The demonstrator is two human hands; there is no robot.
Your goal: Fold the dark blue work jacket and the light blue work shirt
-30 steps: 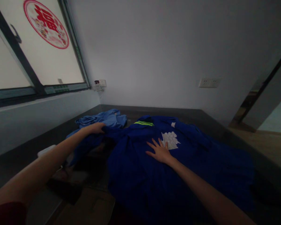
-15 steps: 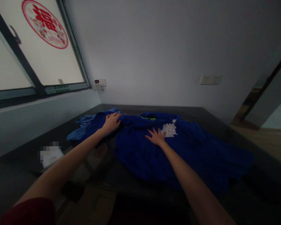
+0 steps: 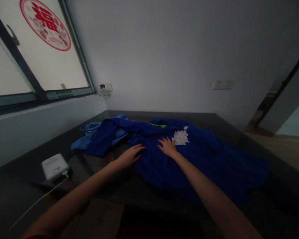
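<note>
A dark blue garment (image 3: 201, 169) with a pale grape-like print (image 3: 181, 137) and a bright green strip near its collar lies spread on the dark table. My right hand (image 3: 168, 147) rests flat on the cloth, fingers spread, just left of the print. At the garment's left edge, my left hand (image 3: 131, 156) touches the fabric with its fingers stretched and the thumb apart. One blue sleeve (image 3: 102, 137) reaches leftward over a lighter blue cloth (image 3: 82, 142), which is partly covered.
A white box-shaped device (image 3: 55, 166) with a white cable (image 3: 40, 199) sits on the table (image 3: 89, 169) at left. Behind the table is a wall with sockets (image 3: 223, 84). A window (image 3: 62, 66) is on the left, a doorway at right.
My left hand has moved from the sleeve, down and right, to the garment's left edge. The white device and its cable now show fully. My right hand stays nearly in place.
</note>
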